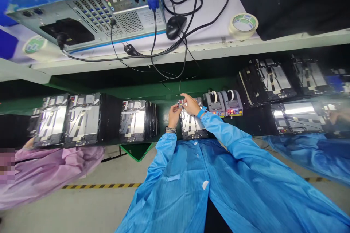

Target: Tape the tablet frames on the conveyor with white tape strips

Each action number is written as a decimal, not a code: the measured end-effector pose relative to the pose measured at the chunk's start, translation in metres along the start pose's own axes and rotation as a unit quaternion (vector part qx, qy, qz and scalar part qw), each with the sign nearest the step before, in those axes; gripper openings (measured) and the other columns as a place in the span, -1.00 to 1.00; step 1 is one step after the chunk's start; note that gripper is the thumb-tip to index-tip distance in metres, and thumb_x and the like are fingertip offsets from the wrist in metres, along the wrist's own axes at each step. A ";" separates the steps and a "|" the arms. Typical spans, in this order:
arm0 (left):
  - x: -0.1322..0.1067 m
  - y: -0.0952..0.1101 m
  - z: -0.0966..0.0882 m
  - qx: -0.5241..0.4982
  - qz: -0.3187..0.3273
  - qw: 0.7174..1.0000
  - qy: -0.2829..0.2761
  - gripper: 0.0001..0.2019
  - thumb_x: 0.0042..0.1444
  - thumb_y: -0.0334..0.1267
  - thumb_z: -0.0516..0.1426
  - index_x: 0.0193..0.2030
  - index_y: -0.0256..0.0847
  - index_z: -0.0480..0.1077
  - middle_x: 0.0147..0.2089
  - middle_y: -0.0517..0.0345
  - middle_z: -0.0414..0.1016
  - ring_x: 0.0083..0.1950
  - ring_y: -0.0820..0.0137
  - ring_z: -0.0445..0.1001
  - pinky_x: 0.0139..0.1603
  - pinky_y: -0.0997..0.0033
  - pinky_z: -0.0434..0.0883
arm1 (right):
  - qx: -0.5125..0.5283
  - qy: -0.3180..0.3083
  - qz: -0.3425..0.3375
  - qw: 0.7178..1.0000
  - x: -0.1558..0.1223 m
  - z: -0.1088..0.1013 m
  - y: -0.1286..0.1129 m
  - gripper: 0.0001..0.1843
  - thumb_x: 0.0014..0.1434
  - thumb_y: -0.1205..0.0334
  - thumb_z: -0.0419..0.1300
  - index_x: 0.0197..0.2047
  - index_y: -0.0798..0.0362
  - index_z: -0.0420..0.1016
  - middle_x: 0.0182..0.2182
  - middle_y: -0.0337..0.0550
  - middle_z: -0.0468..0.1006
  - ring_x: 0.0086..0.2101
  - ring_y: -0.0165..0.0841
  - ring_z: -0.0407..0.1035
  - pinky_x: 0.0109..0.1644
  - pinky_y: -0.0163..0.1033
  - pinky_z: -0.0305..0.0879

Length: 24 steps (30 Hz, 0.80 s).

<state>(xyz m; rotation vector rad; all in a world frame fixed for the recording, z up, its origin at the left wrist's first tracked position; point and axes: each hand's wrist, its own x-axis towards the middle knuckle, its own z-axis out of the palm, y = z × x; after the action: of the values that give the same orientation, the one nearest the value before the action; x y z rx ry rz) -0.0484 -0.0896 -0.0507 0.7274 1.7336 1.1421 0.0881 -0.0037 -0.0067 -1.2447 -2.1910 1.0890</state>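
The panel (191, 125) is lying on the green surface (163, 117), directly in front of the person. The left hand (173, 117) is touching its upper left corner, thumb and fingers bent, and the right hand (192, 105) is reaching across its top edge to the same corner; whether either is pinching a part cannot be told. Two tape machines (214, 103) are standing just right of the panel, their red displays glowing. A stack (133, 121) of similar panels is sitting to the left. Above, a computer (128, 22) and a mouse (176, 27) are resting on a white shelf (210, 46).
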 end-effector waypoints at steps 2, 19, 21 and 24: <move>0.001 0.001 0.003 -0.003 -0.014 1.000 0.010 -0.70 0.18 -0.22 0.25 0.03 -0.20 0.40 0.10 -0.05 0.58 0.07 0.32 0.57 0.15 0.25 0.48 | 0.013 0.035 0.036 0.999 -0.007 -0.004 0.002 -0.35 0.09 0.41 0.20 0.27 0.04 0.33 -0.09 -0.10 0.52 -0.15 -0.26 0.41 -0.03 -0.21 0.29; 0.002 0.005 0.001 0.021 -0.024 0.999 0.003 -0.63 0.17 -0.06 0.24 0.04 -0.19 0.37 0.04 -0.02 0.59 0.07 0.34 0.57 0.12 0.30 0.47 | -0.127 -0.017 -0.109 0.986 -0.119 0.014 -0.049 -0.69 0.41 0.28 0.03 0.11 -0.04 0.51 -0.19 -0.01 0.61 -0.15 -0.15 0.45 -0.05 -0.07 0.30; 0.003 0.005 0.001 0.027 -0.022 0.999 0.006 -0.63 0.17 -0.06 0.24 0.04 -0.18 0.37 0.02 0.01 0.60 0.06 0.35 0.58 0.12 0.31 0.47 | -0.166 -0.059 -0.204 0.963 -0.124 0.015 -0.069 -0.70 0.44 0.25 0.01 0.06 -0.03 0.55 -0.27 -0.01 0.58 -0.20 -0.15 0.43 -0.11 -0.06 0.28; 0.004 0.003 0.001 0.005 -0.024 1.000 0.006 -0.66 0.15 -0.13 0.25 0.02 -0.16 0.38 -0.01 0.06 0.60 0.03 0.38 0.58 0.13 0.33 0.46 | -0.183 -0.102 -0.325 0.922 -0.122 0.005 -0.105 -0.71 0.46 0.24 0.02 0.00 -0.05 0.58 -0.29 -0.04 0.59 -0.23 -0.19 0.41 -0.15 -0.08 0.26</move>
<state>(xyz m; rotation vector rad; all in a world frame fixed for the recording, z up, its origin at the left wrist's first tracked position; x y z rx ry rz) -0.0492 -0.0849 -0.0498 0.6820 1.7597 1.1071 0.0919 -0.1409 0.0766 -0.4371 -2.7549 0.5654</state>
